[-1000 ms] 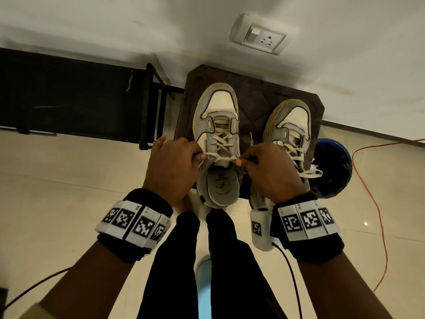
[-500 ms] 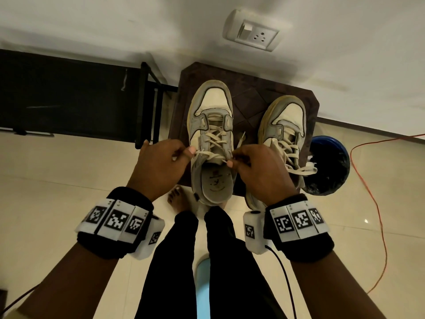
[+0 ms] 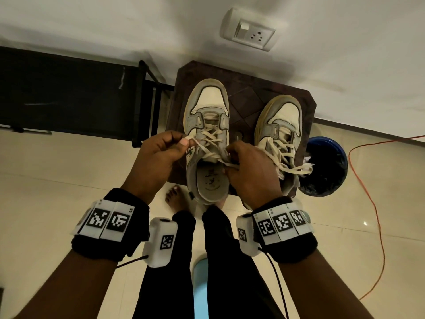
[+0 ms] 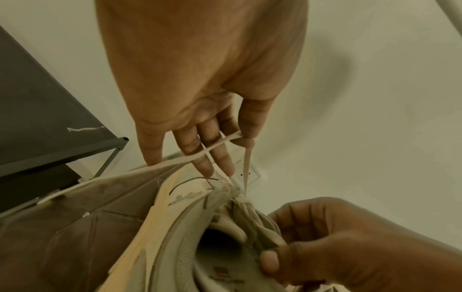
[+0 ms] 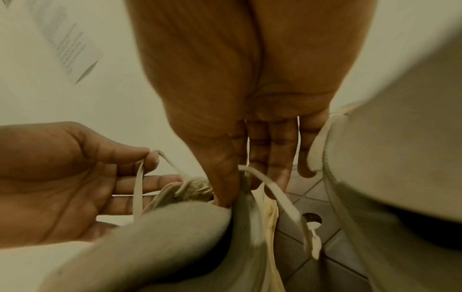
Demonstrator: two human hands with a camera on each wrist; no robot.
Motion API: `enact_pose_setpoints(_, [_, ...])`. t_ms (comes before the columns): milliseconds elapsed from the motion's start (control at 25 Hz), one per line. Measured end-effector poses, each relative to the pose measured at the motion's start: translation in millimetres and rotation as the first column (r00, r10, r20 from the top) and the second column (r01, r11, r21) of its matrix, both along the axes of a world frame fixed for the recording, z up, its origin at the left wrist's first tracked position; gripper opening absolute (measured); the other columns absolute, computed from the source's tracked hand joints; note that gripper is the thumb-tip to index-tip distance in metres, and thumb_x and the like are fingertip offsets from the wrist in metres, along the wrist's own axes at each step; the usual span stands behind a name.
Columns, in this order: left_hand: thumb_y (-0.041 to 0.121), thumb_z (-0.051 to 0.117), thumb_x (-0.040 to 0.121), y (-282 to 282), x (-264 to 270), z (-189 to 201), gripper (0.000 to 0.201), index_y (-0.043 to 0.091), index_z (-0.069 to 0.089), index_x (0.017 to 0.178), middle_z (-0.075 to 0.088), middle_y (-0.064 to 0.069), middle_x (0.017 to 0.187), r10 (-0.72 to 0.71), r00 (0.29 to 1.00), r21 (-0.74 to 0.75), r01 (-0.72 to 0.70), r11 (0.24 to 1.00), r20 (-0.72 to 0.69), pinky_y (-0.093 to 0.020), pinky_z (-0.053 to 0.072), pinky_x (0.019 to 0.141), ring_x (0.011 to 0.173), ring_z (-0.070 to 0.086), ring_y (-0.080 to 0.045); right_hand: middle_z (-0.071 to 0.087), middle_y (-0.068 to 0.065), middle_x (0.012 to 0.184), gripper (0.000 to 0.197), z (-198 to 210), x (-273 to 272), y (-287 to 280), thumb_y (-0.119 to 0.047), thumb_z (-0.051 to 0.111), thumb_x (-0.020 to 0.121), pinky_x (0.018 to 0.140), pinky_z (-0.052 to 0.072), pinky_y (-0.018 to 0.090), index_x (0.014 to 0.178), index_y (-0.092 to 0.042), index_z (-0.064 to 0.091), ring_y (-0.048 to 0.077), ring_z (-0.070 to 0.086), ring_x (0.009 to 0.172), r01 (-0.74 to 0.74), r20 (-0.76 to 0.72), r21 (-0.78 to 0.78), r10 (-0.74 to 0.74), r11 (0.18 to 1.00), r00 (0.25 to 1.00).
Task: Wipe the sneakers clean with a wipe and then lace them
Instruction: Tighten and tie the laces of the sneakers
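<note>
While two sneakers sit side by side on a small dark brown stool (image 3: pixel 248 88) by the wall, both hands work at the left sneaker (image 3: pixel 207 125). The left hand (image 3: pixel 158 157) pinches one end of the lace (image 3: pixel 200 145) between thumb and first finger, and its other fingers (image 4: pixel 207 156) reach out fairly straight toward the shoe. That lace end runs up from the top holes of the shoe to the pinch, and a loose bit hangs down from it. The right hand (image 3: pixel 250 171) is curled at the other side of the same shoe, by its open top, and pinches the other lace end (image 5: pixel 275 189) there. That end bends down past the fingers toward the stool. The laces already cross up the front of this shoe. The right sneaker (image 3: pixel 282 134) stands just beside it, near the stool's right edge, and its laces are crossed too, with a loose end lying off to the right. A blue bin (image 3: pixel 326 166) with a dark bag stands on the floor right next to the stool. An orange cable (image 3: pixel 377 215) curves over the pale floor. A white wall socket (image 3: pixel 248 31) sits on the wall above the stool. A black metal rack (image 3: pixel 69 95) stands to the left.
</note>
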State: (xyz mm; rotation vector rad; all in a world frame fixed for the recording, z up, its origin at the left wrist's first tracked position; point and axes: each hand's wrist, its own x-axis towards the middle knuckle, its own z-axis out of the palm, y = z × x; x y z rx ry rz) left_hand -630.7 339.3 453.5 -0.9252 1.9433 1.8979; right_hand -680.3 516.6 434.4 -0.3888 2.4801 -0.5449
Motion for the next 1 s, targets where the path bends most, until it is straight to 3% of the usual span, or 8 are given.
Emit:
enact_pose_setpoints(200, [0.010,0.047,0.097,-2,4,-3,0.019,0.007,0.066,0.101,0.066,0.003,0.084,-0.013,1.000,-0.127,0.014,0.992,0.013,-0.003,0.045,0.055,0.069,0.063,0.009,0.065,0.000,0.072,0.020,6,-5,10,-0.037,0.062,0.088,0.065,0.051,0.038,0.084,-0.021,0.073,0.019,0.060,0.069,0.029,-0.013,-0.092,-0.030,0.995,0.999])
enact_pose_setpoints(360, [0.010,0.051,0.095,-2,8,-8,0.018,0.019,0.064,0.088,0.064,0.005,0.078,-0.066,0.998,-0.219,0.063,0.974,-0.004,-0.005,0.046,0.060,0.068,0.062,0.005,0.060,-0.004,0.074,0.020,9,-14,0,-0.029,0.058,0.092,0.063,0.045,0.029,0.086,-0.017,0.072,0.015,0.057,0.069,0.088,-0.070,-0.290,-0.112,0.953,0.991])
enact_pose_setpoints(560, [0.018,0.060,0.091,-13,15,-31,0.014,0.012,0.073,0.092,0.066,0.000,0.081,-0.119,0.985,-0.581,0.171,0.795,0.127,-0.028,0.046,0.084,0.078,0.058,-0.015,0.064,0.004,0.070,0.024,-14,-24,5,-0.030,0.056,0.090,0.063,0.047,0.031,0.079,-0.015,0.070,0.028,0.061,0.073,0.170,-0.048,0.008,-0.170,0.985,0.984])
enact_pose_setpoints(640, [0.021,0.060,0.091,-16,12,-36,0.016,0.012,0.073,0.092,0.068,-0.004,0.082,-0.142,0.971,-0.604,0.230,0.763,0.190,-0.035,0.046,0.089,0.080,0.060,-0.020,0.067,0.007,0.073,0.024,-17,-23,7,-0.030,0.056,0.089,0.066,0.050,0.035,0.079,-0.015,0.071,0.027,0.062,0.074,0.156,0.011,-0.019,-0.156,0.988,0.988])
enact_pose_setpoints(800, [0.014,0.050,0.095,-13,4,-24,0.021,0.010,0.067,0.083,0.071,0.004,0.081,0.017,0.990,-0.160,0.006,0.987,0.138,-0.014,0.047,0.075,0.084,0.064,-0.010,0.066,0.019,0.069,0.032,-7,-35,14,-0.029,0.059,0.093,0.061,0.049,0.036,0.076,-0.005,0.071,0.030,0.060,0.063,0.370,0.236,-0.381,-0.298,0.848,0.925])
enact_pose_setpoints(840, [0.013,0.046,0.096,-11,3,-18,0.024,0.008,0.064,0.081,0.073,0.005,0.082,0.087,0.993,0.024,-0.089,0.996,0.084,-0.013,0.049,0.080,0.090,0.066,-0.011,0.065,0.025,0.073,0.033,-4,-38,15,-0.029,0.057,0.094,0.062,0.050,0.036,0.075,-0.006,0.072,0.033,0.060,0.064,0.456,0.316,-0.456,-0.340,0.764,0.886])
enact_pose_setpoints(920, [0.013,0.041,0.095,-7,0,-7,0.023,0.005,0.061,0.087,0.075,-0.002,0.088,0.270,0.962,0.393,-0.259,0.882,0.027,-0.023,0.053,0.089,0.102,0.067,-0.019,0.065,0.030,0.080,0.035,-1,-41,13,-0.026,0.051,0.097,0.070,0.051,0.036,0.073,-0.015,0.074,0.031,0.062,0.070,0.580,0.486,-0.545,-0.336,0.605,0.807])
enact_pose_setpoints(1000, [0.015,0.045,0.091,-2,-6,-5,0.021,0.005,0.063,0.095,0.074,-0.005,0.094,0.307,0.951,0.435,-0.267,0.860,-0.023,-0.029,0.055,0.086,0.102,0.068,-0.022,0.071,0.020,0.084,0.034,-4,-40,7,-0.019,0.044,0.100,0.077,0.054,0.038,0.079,-0.009,0.070,0.028,0.067,0.081,0.661,0.626,-0.565,-0.265,0.493,0.733])
